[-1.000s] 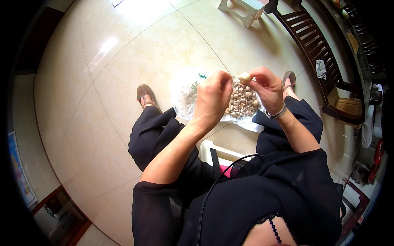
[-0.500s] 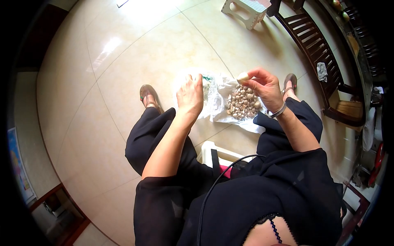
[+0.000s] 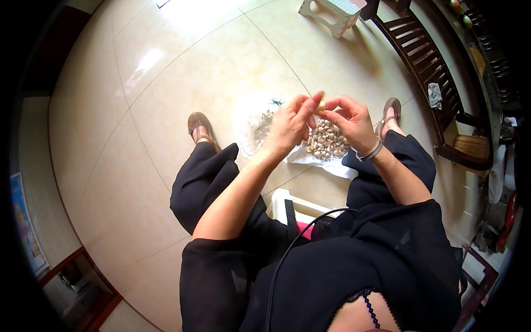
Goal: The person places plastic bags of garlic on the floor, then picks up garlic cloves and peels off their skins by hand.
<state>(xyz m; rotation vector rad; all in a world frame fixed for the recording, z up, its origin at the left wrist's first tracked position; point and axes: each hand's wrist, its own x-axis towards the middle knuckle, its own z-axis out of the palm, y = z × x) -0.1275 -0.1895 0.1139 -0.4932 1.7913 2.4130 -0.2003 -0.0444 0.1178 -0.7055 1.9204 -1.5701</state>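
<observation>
A small pale piece that looks like a garlic clove (image 3: 321,105) is pinched where both hands meet, above the bags on the floor. My left hand (image 3: 291,123) is closed, its thumb and fingers pressed against the clove from the left. From the right, my right hand (image 3: 350,122) pinches it between thumb and fingertips. Below my right hand lies a pile of brownish, rounded cloves (image 3: 326,143) on a white plastic bag (image 3: 338,170). Partly behind my left hand is a crumpled clear plastic bag (image 3: 254,127) with a green print; its contents are hard to make out.
My two shod feet, a left one (image 3: 199,127) and a right one (image 3: 391,113), flank the bags. A white stool (image 3: 282,200) is between my legs. Further off stand a folding step stool (image 3: 332,15) and a dark wooden bench (image 3: 412,47) with a crumpled cloth (image 3: 434,96).
My left hand has moved right, away from over the clear bag, to meet my right hand. My right hand has shifted slightly left with the clove, and both hands now touch it.
</observation>
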